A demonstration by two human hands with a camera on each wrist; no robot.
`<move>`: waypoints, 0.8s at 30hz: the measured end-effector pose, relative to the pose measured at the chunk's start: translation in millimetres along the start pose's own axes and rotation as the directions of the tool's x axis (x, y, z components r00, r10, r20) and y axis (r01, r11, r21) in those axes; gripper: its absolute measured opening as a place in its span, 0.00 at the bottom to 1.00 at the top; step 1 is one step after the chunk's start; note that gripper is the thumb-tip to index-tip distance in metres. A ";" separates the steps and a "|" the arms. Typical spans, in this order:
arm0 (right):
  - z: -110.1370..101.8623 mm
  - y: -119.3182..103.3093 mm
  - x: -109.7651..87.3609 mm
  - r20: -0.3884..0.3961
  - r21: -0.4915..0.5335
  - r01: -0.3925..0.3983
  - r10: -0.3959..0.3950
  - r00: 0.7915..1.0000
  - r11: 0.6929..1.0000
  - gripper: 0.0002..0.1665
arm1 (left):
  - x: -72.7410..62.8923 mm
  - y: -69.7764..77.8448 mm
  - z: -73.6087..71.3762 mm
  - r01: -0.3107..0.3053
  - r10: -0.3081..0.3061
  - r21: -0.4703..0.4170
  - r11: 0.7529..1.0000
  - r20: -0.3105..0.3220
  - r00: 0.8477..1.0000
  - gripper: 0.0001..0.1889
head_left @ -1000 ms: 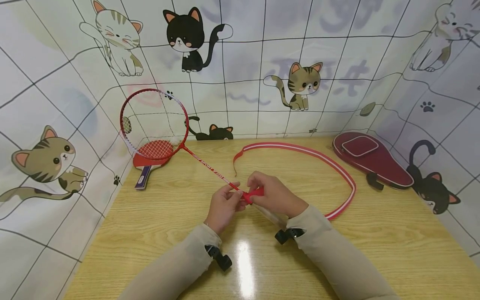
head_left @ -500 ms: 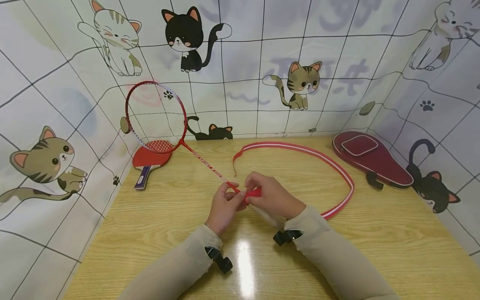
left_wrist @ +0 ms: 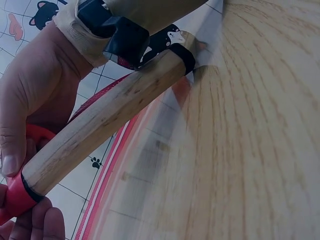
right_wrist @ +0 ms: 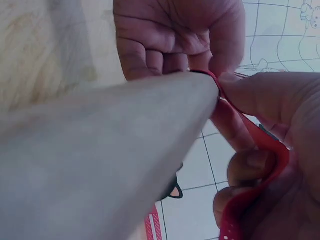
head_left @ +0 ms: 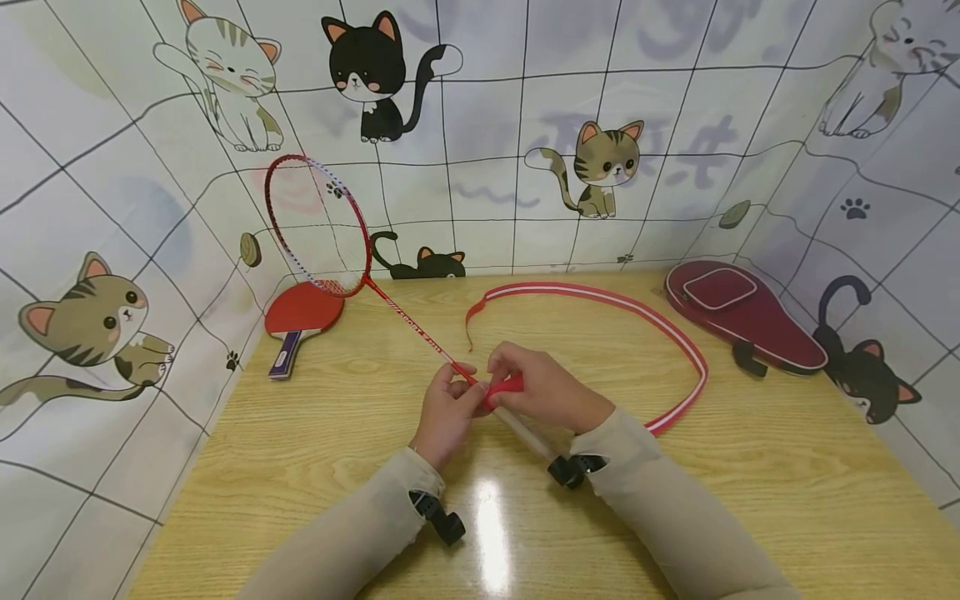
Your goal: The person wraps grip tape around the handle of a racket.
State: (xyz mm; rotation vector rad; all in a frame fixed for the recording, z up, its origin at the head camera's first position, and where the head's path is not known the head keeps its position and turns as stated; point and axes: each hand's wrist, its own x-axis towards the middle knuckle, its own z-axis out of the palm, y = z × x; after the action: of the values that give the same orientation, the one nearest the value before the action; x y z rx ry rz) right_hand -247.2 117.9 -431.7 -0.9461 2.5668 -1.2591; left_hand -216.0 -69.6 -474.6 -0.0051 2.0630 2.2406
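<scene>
Glossy wood grain spreads across the tabletop. Nearest you, the bare wooden handle of your racket slants back to the right; it looks stiff and dry, fit for a firm hold. At its upper end your left hand curls thumb and fingers round the red-covered part, while your right hand pinches the red tape between thumb and bent fingers. Judge that tape soft, light and easily creased: take it close to the wood. Farther out, the frame stands raised, likely light but apt to swing, so steady it low, at the handle. A white-striped red strip curves across the tabletop; your sleeve hides whether it joins the tape. Behind lie 1 table-tennis bat and 1 dark red case, then the cat-print wall.
</scene>
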 end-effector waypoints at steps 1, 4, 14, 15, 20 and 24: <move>-0.9 0.7 0.3 0.009 0.000 -0.001 0.001 1.000 1.000 0.18 | -0.2 0.3 0.2 0.000 0.000 -0.002 1.000 0.001 1.000 0.18; -3.6 1.9 -0.2 0.035 -0.008 0.004 -0.004 0.999 1.000 0.17 | -0.4 0.3 0.4 -0.002 0.002 -0.001 1.000 0.004 1.000 0.17; -3.2 -5.4 -2.1 0.034 -0.074 0.002 0.000 0.999 0.997 0.14 | -2.4 1.1 -1.0 -0.003 0.003 0.004 1.000 0.017 1.000 0.17; -2.9 -6.8 -2.4 0.030 -0.077 0.006 -0.004 1.000 0.997 0.14 | -2.5 1.1 -1.1 -0.006 0.006 0.011 1.000 0.017 1.000 0.17; -2.3 -6.3 -2.3 0.012 -0.087 0.036 -0.035 0.999 0.996 0.15 | -1.6 0.4 -1.2 -0.023 0.023 0.035 0.999 0.011 1.000 0.19; -3.2 -3.9 -1.9 0.015 -0.057 0.018 -0.017 1.000 0.998 0.17 | -1.4 0.5 -0.5 -0.022 0.022 0.012 1.000 0.011 1.000 0.19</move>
State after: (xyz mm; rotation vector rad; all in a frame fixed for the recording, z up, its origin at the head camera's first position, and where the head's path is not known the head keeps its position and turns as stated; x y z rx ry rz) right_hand -245.1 119.3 -427.0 -0.9864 2.6018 -1.1851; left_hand -214.6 -70.3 -474.0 0.0310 2.0809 2.2353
